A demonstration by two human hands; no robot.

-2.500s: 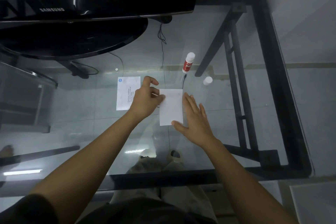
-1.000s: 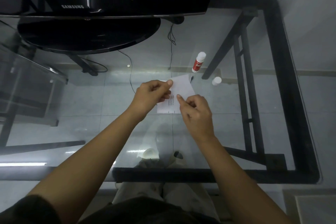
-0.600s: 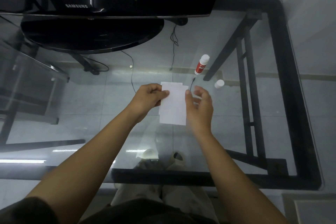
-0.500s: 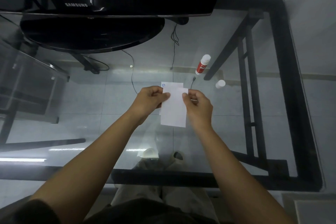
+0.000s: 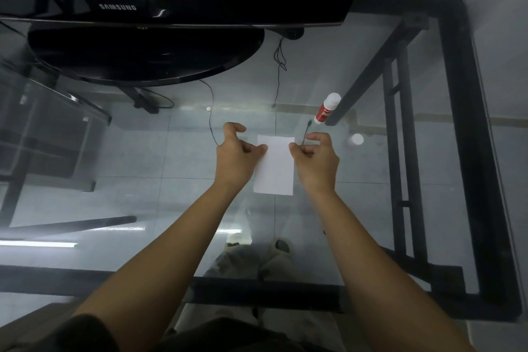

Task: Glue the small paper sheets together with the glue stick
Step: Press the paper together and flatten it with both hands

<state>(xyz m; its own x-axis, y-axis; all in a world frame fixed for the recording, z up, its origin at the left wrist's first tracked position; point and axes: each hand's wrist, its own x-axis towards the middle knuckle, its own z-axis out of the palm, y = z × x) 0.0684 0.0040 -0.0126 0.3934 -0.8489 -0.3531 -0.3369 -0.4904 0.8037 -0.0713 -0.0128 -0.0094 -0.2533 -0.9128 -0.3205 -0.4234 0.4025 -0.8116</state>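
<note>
A: What step is this?

B: Lining up. The left hand (image 5: 233,156) and right hand (image 5: 315,158) each pinch a side edge of the paper sheets (image 5: 275,166), stacked just above the glass worktop (image 5: 328,208).

A: And next?

B: Probably pressing them flat. The glue stick (image 5: 327,108) and its cap (image 5: 355,139) lie apart, beyond the right hand.
</note>
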